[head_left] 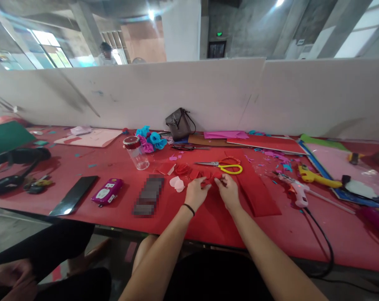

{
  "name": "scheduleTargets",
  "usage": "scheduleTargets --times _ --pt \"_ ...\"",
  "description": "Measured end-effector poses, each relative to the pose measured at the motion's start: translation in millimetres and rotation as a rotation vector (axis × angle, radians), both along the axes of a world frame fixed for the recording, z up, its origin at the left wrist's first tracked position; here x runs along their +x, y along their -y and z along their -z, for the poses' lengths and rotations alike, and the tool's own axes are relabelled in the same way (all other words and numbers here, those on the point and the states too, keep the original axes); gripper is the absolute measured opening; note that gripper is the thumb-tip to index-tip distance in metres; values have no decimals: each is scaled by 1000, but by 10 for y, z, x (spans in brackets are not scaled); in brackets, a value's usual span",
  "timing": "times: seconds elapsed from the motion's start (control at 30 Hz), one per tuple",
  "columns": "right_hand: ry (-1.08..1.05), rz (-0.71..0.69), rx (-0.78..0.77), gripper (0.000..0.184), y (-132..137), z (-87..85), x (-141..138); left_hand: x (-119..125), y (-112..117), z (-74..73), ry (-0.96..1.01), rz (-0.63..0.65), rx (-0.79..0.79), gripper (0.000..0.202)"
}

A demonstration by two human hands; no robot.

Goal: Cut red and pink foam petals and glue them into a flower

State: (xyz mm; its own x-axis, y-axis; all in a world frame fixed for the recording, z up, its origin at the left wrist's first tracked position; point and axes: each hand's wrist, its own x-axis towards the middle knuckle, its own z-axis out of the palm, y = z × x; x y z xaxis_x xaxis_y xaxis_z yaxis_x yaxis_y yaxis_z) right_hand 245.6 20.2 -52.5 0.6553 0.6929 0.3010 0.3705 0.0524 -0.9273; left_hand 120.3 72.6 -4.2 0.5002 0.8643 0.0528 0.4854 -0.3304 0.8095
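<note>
My left hand (pixel 195 195) and my right hand (pixel 229 194) are close together above the red table, fingers bent and pinching. Between them is a piece of red crepe paper (pixel 210 179), its shape partly hidden by my fingers and blending into the tabletop. Left of my hands lie a red paper roll (pixel 182 168) and pale pink petal-shaped pieces (pixel 177 184). Scissors (pixel 219 165) with yellow and red handles rest just beyond my right hand. A folded red sheet (pixel 258 197) lies to the right of it.
Rightward are a pink glue gun (pixel 300 195) with a cord and a yellow glue gun (pixel 321 179). A clear jar (pixel 138 157), blue and pink paper flowers (pixel 158 140), a purple pouch (pixel 107 192) and a black phone (pixel 75 194) stand leftward. Another person's hand (pixel 12 274) is at lower left.
</note>
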Motion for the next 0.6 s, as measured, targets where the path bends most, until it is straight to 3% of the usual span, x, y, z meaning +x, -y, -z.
scheduleTargets --times 0.17,0.33,0.47,0.6 --pt "-41 -3 13 28 19 1 1 136 -4 137 217 -35 -149 19" --pt "-183 175 60 33 23 -25 13 166 -57 123 234 -59 -261 29" --pt "-313 191 136 33 59 -102 6 152 -51 129 211 -57 -139 39" --pt "-378 33 112 31 118 -181 -46 131 5 119 266 -53 26 32"
